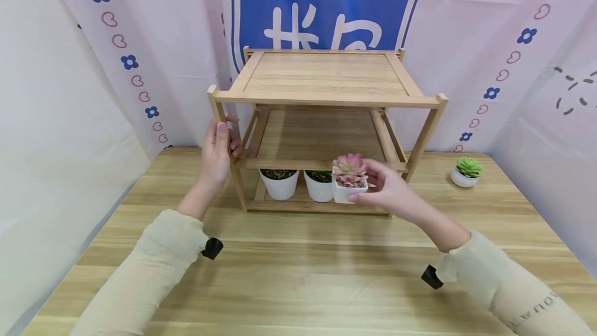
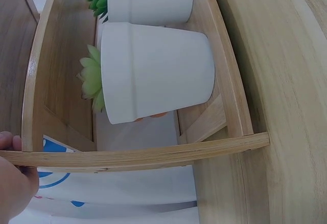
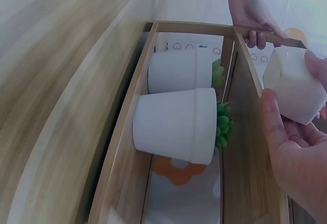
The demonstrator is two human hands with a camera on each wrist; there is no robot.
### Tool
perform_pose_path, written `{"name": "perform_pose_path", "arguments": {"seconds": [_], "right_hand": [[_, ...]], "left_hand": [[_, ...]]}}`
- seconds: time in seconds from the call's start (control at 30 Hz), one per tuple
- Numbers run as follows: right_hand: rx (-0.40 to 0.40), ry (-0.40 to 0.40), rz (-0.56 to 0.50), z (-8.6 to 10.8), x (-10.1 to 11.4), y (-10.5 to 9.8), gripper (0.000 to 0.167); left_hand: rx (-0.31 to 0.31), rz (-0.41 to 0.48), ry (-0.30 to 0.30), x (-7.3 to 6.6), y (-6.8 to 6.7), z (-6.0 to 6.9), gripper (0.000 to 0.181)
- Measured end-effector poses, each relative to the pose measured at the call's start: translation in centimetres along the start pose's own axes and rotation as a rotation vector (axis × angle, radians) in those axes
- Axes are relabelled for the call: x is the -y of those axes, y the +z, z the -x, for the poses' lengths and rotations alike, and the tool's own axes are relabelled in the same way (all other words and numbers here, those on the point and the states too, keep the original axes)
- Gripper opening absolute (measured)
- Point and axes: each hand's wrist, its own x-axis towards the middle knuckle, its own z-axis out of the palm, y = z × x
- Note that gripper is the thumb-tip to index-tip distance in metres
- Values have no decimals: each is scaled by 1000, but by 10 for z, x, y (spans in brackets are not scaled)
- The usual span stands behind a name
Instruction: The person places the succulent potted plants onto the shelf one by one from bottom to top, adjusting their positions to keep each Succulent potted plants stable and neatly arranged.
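Note:
My left hand [image 1: 218,152] grips the front left post of a wooden shelf rack [image 1: 322,101], thumb on the front of the post. With the fingers and thumb of my right hand [image 1: 389,185] I hold a small white square pot [image 3: 296,83] with a pink succulent [image 1: 350,166], in front of the rack at about the middle shelf's edge. Two larger white round pots stand on the bottom shelf: a left pot [image 1: 280,186] and a right pot [image 1: 319,188]. Their green plants show in the wrist views. In the head view the middle shelf hides the plants' tops.
A small green succulent in a round white pot [image 1: 465,172] stands on the table at the right. The rack stands on the wooden table [image 1: 298,284] near its back edge. Behind it hangs a printed curtain [image 1: 466,25] with a blue panel.

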Motion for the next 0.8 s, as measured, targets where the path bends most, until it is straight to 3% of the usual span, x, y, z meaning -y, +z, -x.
{"name": "perform_pose_path", "arguments": {"seconds": [0.8], "right_hand": [[17,-71,-25,-22,16,20,50]], "left_hand": [[3,-2,1,0,0,0,51]]}}
